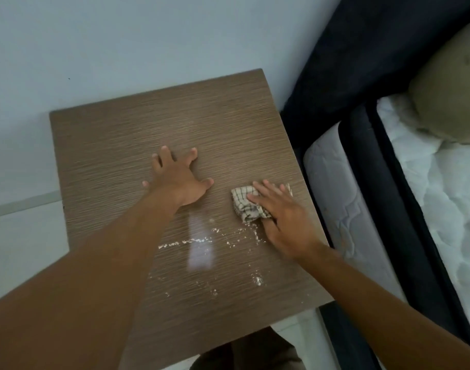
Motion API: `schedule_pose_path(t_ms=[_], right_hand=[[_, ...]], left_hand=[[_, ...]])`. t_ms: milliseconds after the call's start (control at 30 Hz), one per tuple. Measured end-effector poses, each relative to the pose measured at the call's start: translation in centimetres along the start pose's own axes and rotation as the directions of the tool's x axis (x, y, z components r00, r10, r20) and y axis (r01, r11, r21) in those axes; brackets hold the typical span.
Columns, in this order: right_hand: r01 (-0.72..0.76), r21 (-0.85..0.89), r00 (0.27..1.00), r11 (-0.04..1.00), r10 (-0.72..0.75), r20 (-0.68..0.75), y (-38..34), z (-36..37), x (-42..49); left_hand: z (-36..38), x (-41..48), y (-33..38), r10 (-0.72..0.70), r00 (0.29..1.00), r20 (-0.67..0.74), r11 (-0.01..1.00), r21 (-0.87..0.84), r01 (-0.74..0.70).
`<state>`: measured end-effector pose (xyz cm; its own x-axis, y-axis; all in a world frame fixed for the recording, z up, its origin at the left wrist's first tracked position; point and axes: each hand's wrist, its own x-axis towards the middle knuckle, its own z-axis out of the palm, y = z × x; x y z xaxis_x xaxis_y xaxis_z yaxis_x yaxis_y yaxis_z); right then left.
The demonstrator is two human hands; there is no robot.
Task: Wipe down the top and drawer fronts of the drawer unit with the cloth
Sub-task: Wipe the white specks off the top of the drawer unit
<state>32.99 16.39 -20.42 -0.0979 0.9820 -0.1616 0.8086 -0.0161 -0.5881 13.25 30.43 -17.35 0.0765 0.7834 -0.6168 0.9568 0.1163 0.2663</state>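
The brown wood-grain top of the drawer unit (116, 145) fills the middle of the head view; its drawer fronts are hidden below. My left hand (179, 180) lies flat on the top near the centre, fingers spread, holding nothing. My right hand (284, 217) presses a crumpled checked cloth (244, 204) against the top near the right edge, fingers over it. Pale crumbs and dust (196, 241) lie in a streak just in front of the cloth, with more specks (257, 280) nearer the front edge.
A pale wall (121, 41) stands behind the unit. A bed with a dark frame (372, 182) and white mattress (447, 198) sits close against the unit's right side, with a beige pillow (452, 97) on it. Pale floor (20, 236) shows at the left.
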Motion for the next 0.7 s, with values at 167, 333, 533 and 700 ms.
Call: schedule_pose_path(t_ms=[167, 333, 533, 700], right_hand=[[-0.097, 0.039, 0.995, 0.995, 0.098, -0.033, -3.1, 3.5, -6.3], [-0.131, 0.100, 0.991, 0.986, 0.135, -0.027, -6.7, 6.4, -10.3], [-0.272, 0.422, 0.896, 0.865, 0.388, -0.217, -10.2, 3.1, -8.6], [-0.311, 0.281, 0.876, 0.908, 0.389, -0.284, -9.0, -3.1, 1.3]], left_hand=[[0.4, -1.2, -1.0, 0.010, 0.999, 0.049, 1.000, 0.014, -0.011], [1.0, -2.5, -1.9, 0.033, 0.997, 0.067, 0.999, 0.018, -0.034], [1.6, -3.6, -3.7, 0.081, 0.996, 0.042, 0.996, 0.033, -0.083], [1.3, -3.8, -2.8, 0.127, 0.988, 0.083, 0.988, 0.081, -0.134]])
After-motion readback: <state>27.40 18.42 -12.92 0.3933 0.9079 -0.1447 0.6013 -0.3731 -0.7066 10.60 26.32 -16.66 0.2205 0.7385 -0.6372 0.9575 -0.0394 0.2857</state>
